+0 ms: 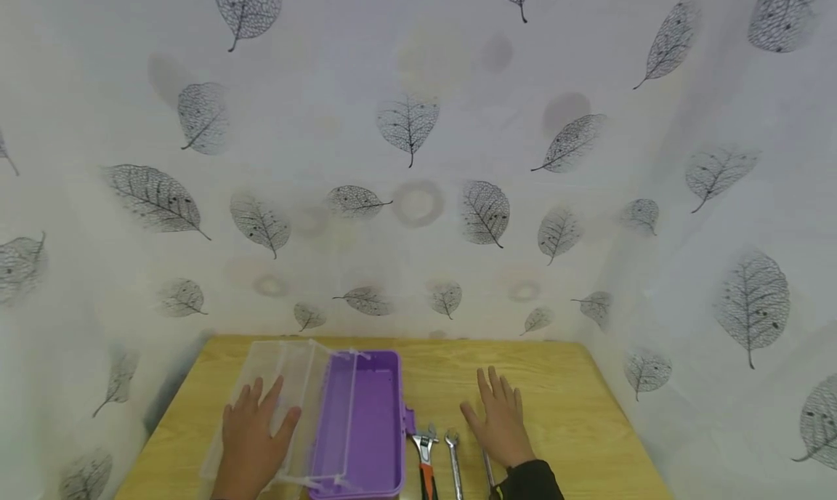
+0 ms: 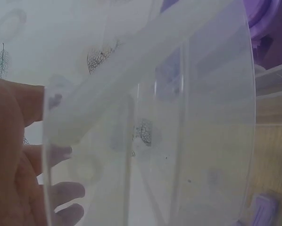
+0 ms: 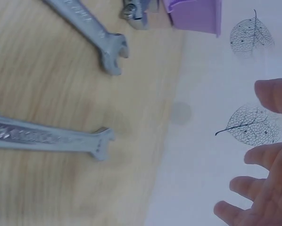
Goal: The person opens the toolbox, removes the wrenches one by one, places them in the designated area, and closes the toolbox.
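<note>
A purple toolbox (image 1: 375, 434) stands with its clear plastic lid (image 1: 277, 358) swung out to the left. My left hand (image 1: 251, 434), fingers spread, is at the clear lid; the left wrist view shows several fingertips through the plastic, and whether they touch it I cannot tell. My right hand (image 1: 501, 427) hovers with fingers spread and nothing in it, partly covering an open-end wrench (image 1: 488, 472). Left of it lie another wrench (image 1: 454, 460) and an adjustable wrench (image 1: 426, 467) with an orange and black handle. Two wrench heads show sharply in the right wrist view.
The tools and toolbox share a wood-grain table (image 1: 556, 384). A purple latch (image 1: 409, 420) juts from the box's right side, close to the adjustable wrench. Behind and beside the table hangs a pale sheet (image 1: 418, 260) with leaf prints.
</note>
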Action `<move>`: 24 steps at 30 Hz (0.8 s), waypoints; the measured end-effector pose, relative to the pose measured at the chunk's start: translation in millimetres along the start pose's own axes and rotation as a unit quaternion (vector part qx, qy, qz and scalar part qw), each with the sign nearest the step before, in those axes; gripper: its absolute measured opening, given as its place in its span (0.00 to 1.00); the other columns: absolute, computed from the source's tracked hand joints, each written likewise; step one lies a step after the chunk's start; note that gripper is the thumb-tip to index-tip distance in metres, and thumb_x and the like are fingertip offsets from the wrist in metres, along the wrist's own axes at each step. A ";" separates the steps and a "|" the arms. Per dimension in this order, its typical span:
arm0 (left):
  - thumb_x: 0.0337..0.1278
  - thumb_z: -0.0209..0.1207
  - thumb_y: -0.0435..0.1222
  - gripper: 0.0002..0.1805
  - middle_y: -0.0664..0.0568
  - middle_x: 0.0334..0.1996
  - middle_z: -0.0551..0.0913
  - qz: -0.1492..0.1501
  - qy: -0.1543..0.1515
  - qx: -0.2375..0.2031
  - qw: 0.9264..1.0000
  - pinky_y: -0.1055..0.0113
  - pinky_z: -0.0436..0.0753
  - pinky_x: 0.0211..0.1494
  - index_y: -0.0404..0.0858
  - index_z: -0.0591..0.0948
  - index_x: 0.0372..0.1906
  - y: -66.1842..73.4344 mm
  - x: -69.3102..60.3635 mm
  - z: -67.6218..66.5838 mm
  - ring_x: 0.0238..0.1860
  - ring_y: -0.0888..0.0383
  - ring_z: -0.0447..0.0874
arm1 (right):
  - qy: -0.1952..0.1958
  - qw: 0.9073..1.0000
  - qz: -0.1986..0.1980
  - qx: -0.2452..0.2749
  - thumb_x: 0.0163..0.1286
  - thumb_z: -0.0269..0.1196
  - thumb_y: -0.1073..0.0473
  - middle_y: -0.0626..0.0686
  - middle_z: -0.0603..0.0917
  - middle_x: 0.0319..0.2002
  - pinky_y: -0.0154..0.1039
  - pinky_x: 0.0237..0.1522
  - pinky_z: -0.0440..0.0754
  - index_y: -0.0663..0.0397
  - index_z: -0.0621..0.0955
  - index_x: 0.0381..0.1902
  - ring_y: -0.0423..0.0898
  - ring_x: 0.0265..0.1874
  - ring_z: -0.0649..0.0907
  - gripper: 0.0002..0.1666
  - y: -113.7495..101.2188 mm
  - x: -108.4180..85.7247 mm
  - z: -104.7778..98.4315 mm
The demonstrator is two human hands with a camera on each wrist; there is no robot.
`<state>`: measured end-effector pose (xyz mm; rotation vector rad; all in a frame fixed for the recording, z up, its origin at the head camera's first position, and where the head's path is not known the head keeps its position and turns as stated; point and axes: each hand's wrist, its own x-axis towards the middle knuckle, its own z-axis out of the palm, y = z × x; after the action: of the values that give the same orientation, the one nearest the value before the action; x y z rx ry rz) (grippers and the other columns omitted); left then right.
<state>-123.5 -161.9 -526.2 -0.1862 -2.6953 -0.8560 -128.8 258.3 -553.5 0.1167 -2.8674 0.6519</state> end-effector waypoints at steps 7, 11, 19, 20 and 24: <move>0.69 0.51 0.55 0.36 0.23 0.69 0.54 -0.023 -0.031 -0.007 0.999 0.26 0.39 0.64 0.35 0.64 0.71 1.5 -2.4 -4.2 0.68 0.23 0.46 | 0.002 1.000 -0.002 0.006 0.69 0.50 0.29 0.62 0.53 0.75 0.68 0.69 0.39 0.54 0.56 0.76 0.67 0.73 0.52 0.50 -7.6 4.1 -4.9; 0.69 0.51 0.54 0.36 0.22 0.69 0.53 -0.023 -0.030 -0.012 0.999 0.26 0.38 0.65 0.34 0.64 0.71 2.0 -3.7 -6.3 0.68 0.23 0.46 | 0.000 1.000 -0.001 0.011 0.68 0.51 0.29 0.62 0.53 0.75 0.68 0.69 0.38 0.54 0.56 0.76 0.66 0.73 0.52 0.50 -9.1 4.3 -4.3; 0.68 0.54 0.49 0.33 0.21 0.67 0.57 -0.013 0.001 -0.041 0.999 0.28 0.40 0.66 0.31 0.66 0.69 0.0 -9.1 -16.8 0.67 0.21 0.48 | 0.006 1.000 -0.003 0.026 0.70 0.53 0.33 0.62 0.54 0.75 0.69 0.68 0.40 0.56 0.57 0.76 0.67 0.72 0.52 0.48 -11.5 4.1 0.9; 0.68 0.55 0.48 0.33 0.23 0.67 0.58 -0.015 0.005 -0.053 0.998 0.28 0.42 0.66 0.32 0.66 0.69 -0.7 -10.6 -19.7 0.67 0.22 0.49 | 0.004 1.000 -0.002 0.031 0.70 0.53 0.33 0.62 0.53 0.75 0.69 0.68 0.39 0.56 0.56 0.76 0.67 0.72 0.52 0.49 -12.4 3.9 0.9; 0.67 0.57 0.46 0.29 0.30 0.66 0.66 -0.040 0.039 -0.099 0.994 0.31 0.57 0.63 0.35 0.69 0.67 -4.4 -20.1 -32.7 0.67 0.29 0.58 | 0.001 0.998 -0.003 0.059 0.70 0.54 0.34 0.63 0.55 0.75 0.68 0.69 0.40 0.57 0.56 0.76 0.67 0.72 0.54 0.48 -18.0 2.6 3.6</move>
<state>-97.2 -185.1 -509.8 -0.0876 -2.5583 -1.1316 -129.8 240.4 -548.6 0.1417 -2.8245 0.8191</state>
